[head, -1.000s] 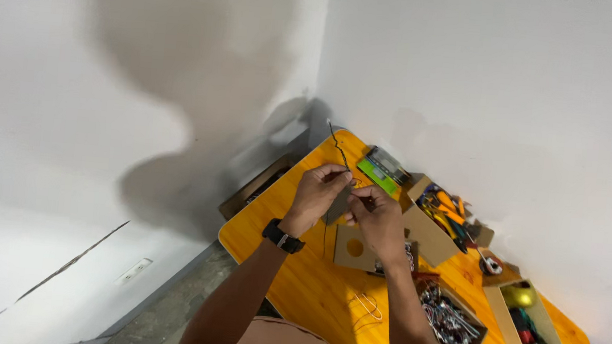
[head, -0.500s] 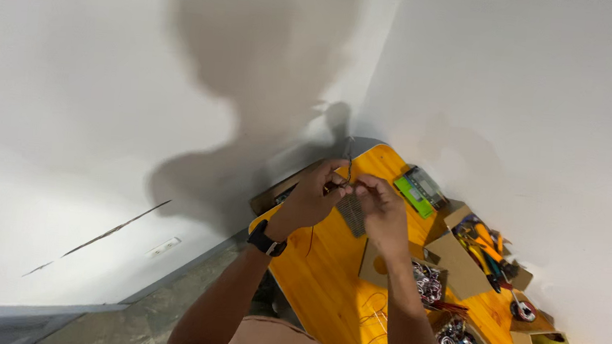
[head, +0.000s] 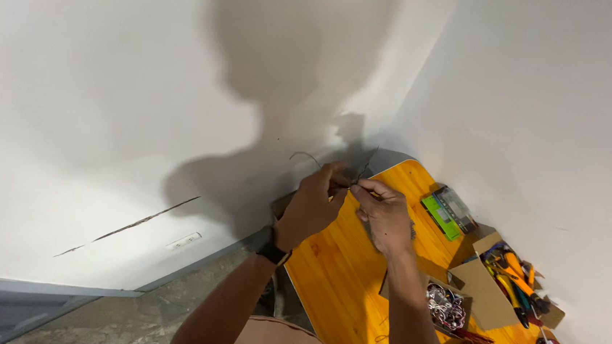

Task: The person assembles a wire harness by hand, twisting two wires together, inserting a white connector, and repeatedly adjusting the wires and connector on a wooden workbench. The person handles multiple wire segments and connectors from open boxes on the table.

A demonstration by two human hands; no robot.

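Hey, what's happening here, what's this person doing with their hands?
A person holds a thin dark wire pinched between both raised hands, the left hand and the right hand close together above an orange wooden table. The left wrist wears a black watch. On the table lie a green device, an open cardboard box of orange-handled tools and a box of wire pieces.
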